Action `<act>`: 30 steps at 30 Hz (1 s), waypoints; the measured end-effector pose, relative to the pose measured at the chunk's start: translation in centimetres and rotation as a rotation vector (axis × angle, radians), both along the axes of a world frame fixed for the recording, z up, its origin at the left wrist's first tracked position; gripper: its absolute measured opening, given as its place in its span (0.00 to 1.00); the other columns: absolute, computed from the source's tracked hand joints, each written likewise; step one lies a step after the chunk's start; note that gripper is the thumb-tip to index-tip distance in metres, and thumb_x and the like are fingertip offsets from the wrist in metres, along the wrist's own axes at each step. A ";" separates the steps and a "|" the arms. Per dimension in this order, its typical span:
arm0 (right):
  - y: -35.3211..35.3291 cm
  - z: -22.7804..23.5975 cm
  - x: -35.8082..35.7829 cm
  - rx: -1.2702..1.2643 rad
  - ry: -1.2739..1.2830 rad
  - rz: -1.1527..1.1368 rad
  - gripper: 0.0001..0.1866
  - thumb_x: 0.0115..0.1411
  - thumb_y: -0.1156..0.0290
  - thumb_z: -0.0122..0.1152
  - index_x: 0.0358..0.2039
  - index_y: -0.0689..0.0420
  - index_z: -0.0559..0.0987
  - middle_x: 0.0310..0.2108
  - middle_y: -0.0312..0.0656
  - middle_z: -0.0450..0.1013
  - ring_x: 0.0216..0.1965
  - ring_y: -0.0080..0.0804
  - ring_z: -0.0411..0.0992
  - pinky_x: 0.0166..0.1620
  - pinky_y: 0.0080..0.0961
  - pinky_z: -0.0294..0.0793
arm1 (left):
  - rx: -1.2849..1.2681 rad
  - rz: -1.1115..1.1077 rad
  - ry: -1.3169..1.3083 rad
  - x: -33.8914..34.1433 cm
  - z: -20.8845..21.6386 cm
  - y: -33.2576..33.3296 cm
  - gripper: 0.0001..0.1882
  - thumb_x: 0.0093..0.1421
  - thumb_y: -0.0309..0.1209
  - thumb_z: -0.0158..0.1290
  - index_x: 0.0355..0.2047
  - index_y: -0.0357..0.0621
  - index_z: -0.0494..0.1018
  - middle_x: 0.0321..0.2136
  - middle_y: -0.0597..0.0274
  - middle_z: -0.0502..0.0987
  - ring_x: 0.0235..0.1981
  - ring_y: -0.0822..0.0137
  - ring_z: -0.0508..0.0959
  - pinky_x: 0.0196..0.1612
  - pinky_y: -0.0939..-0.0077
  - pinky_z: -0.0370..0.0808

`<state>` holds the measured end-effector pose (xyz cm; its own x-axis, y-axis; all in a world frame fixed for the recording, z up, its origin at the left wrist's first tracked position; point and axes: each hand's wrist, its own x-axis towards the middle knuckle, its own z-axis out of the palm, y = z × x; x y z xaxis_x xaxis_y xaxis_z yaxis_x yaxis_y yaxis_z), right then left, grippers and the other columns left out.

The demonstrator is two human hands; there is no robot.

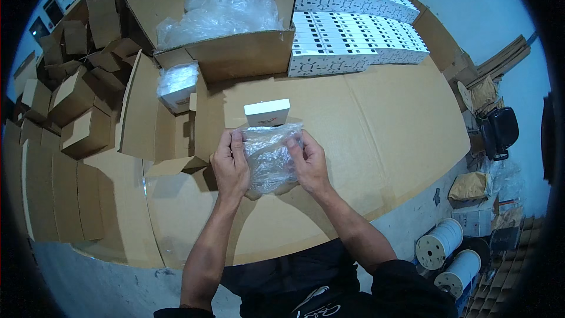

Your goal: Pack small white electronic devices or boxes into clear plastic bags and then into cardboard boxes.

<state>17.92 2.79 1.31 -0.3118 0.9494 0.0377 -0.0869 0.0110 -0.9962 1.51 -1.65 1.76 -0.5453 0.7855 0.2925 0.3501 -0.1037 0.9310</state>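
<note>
A clear plastic bag point(268, 162) is stretched between my two hands over the cardboard-covered table. My left hand point(231, 162) pinches its left upper edge, thumb on top. On the other side my right hand point(309, 162) grips the right edge, also with the thumb over the plastic. Just beyond the bag stands a small white box point(267, 112), its lower part touching or hidden behind the bag's upper edge. To the left, an open cardboard carton point(170, 135) holds several white boxes wrapped in clear plastic point(178, 85) at its far end.
A large carton point(247, 56) of loose clear bags point(223, 15) stands at the back. Rows of white boxes point(359, 29) are stacked back right. Folded brown cartons point(82, 112) crowd the left. Cable spools point(439, 242) and a black chair point(499, 132) are on the floor at right.
</note>
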 end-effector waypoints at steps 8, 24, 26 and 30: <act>-0.1 0.8 0.4 -0.135 0.129 0.027 0.12 0.70 0.65 0.60 0.34 0.61 0.78 0.26 0.31 0.74 0.27 0.13 0.70 0.28 0.17 0.68 | -0.002 0.046 0.000 -0.5 0.0 0.3 0.18 0.76 0.37 0.42 0.33 0.38 0.70 0.18 0.66 0.66 0.21 0.76 0.66 0.25 0.74 0.66; 1.2 3.4 5.9 1.252 -0.791 -0.088 0.35 0.46 0.73 0.78 0.57 0.40 0.76 0.53 0.44 0.74 0.57 0.41 0.70 0.60 0.40 0.68 | -0.088 -0.166 -0.230 -1.3 -1.5 0.2 0.17 0.76 0.36 0.42 0.37 0.36 0.72 0.25 0.65 0.72 0.29 0.75 0.69 0.34 0.75 0.69; 0.9 2.9 5.4 1.237 -0.746 -0.050 0.36 0.44 0.69 0.78 0.56 0.33 0.78 0.56 0.42 0.73 0.62 0.42 0.66 0.66 0.46 0.59 | -0.121 -0.206 -0.266 -1.4 -2.4 0.3 0.17 0.76 0.37 0.42 0.37 0.36 0.72 0.25 0.66 0.72 0.28 0.75 0.68 0.33 0.75 0.69; 1.1 3.1 4.6 1.349 -0.678 0.063 0.21 0.47 0.72 0.73 0.44 0.43 0.84 0.56 0.38 0.76 0.60 0.41 0.69 0.63 0.44 0.64 | -0.341 -0.342 -0.300 -1.7 -1.6 -0.2 0.17 0.75 0.39 0.44 0.40 0.35 0.73 0.23 0.67 0.71 0.28 0.76 0.69 0.33 0.74 0.69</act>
